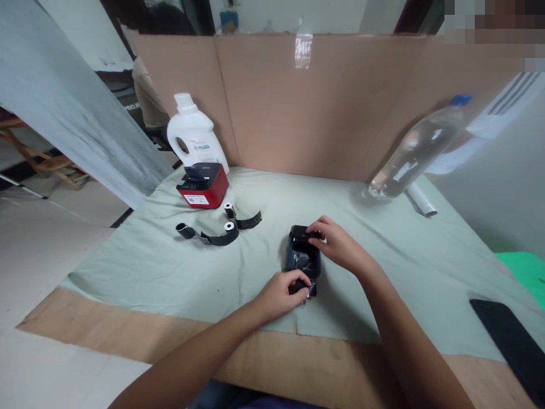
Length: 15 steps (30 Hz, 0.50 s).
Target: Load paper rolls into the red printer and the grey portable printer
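A small black device (292,258), which looks like a portable printer, lies on the cloth with its lid (300,232) raised at the far end. My right hand (338,241) grips that lid at its right side between thumb and fingers. At the near end, my left hand (284,292) pinches a shiny dark strip (312,288) that comes out of the device. The inside of the device is dark, so its contents are hard to make out. To the left lie black paper rolls (230,226) with white cores, partly unwound.
A red and black box-shaped machine (208,187) stands before a white jug (196,133). On the right, a clear bottle (411,153) leans beside a white tube (421,199). A black flat object (508,341) lies at the right edge. A cardboard panel (332,108) closes off the back.
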Tool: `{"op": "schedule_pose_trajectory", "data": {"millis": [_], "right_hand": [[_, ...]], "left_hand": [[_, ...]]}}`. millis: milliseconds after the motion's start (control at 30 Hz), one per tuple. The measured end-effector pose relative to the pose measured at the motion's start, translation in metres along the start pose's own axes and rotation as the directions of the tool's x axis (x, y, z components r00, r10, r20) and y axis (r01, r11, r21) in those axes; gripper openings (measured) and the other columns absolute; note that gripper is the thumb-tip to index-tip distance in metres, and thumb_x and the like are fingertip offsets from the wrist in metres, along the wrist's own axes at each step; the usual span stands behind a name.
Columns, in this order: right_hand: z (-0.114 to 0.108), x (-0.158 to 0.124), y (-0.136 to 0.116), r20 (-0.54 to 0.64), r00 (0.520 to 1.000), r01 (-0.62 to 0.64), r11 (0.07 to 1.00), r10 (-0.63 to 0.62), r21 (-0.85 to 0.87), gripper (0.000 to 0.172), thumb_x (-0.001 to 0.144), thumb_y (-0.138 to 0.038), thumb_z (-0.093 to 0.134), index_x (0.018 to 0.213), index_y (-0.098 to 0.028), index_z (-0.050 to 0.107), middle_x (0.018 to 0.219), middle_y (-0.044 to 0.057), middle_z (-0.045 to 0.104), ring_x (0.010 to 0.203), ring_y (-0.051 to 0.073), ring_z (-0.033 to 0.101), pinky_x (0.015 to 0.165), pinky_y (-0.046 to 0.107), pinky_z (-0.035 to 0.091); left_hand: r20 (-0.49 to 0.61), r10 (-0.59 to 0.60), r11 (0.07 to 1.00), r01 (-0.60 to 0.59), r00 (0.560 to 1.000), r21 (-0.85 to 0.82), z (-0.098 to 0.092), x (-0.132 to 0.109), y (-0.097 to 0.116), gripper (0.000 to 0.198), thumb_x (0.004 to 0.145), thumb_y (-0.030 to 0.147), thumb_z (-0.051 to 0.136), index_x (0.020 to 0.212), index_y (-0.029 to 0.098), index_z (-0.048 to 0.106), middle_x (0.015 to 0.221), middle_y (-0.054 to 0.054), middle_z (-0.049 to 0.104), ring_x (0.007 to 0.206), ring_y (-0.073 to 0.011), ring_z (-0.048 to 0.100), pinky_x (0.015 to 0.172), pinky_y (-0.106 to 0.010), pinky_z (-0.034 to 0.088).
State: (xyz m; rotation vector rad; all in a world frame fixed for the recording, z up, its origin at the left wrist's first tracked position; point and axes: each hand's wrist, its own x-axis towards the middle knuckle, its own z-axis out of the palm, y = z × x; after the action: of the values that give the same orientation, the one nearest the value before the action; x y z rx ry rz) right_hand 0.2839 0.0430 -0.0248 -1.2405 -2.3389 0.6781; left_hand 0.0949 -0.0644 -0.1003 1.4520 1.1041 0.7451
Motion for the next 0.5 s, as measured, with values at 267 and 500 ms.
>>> {"op": "schedule_pose_trajectory", "data": {"millis": [267, 500], "right_hand": [[0.002, -0.004, -0.014, 0.123, 0.98, -0.136, 0.981, 0.154, -0.137, 0.026, 0.093, -0.018, 0.058, 0.118, -0.026, 0.063, 0.114, 0.005, 0.053, 0.082, 0.017, 0.06, 0.079, 0.031, 0.048], [0.018, 0.003, 0.004, 0.134, 0.933, -0.324, 0.942, 0.334, -0.086, 0.042, 0.093, -0.028, 0.064, 0.134, -0.021, 0.057, 0.127, 0.012, 0.05, 0.1, 0.022, 0.065, 0.097, 0.035, 0.048]], "left_hand": [[0.013, 0.007, 0.999, -0.007, 1.0, 0.033, -0.001, -0.001, -0.002, 0.016, 0.086, 0.025, 0.061, 0.098, 0.018, 0.069, 0.073, -0.001, 0.071, 0.064, -0.014, 0.064, 0.061, -0.023, 0.046], [0.018, 0.015, 1.0, -0.015, 1.0, 0.025, -0.001, 0.001, -0.005, 0.018, 0.086, 0.025, 0.061, 0.099, 0.017, 0.069, 0.076, -0.003, 0.073, 0.066, -0.0147, 0.066, 0.062, -0.023, 0.047]]}}
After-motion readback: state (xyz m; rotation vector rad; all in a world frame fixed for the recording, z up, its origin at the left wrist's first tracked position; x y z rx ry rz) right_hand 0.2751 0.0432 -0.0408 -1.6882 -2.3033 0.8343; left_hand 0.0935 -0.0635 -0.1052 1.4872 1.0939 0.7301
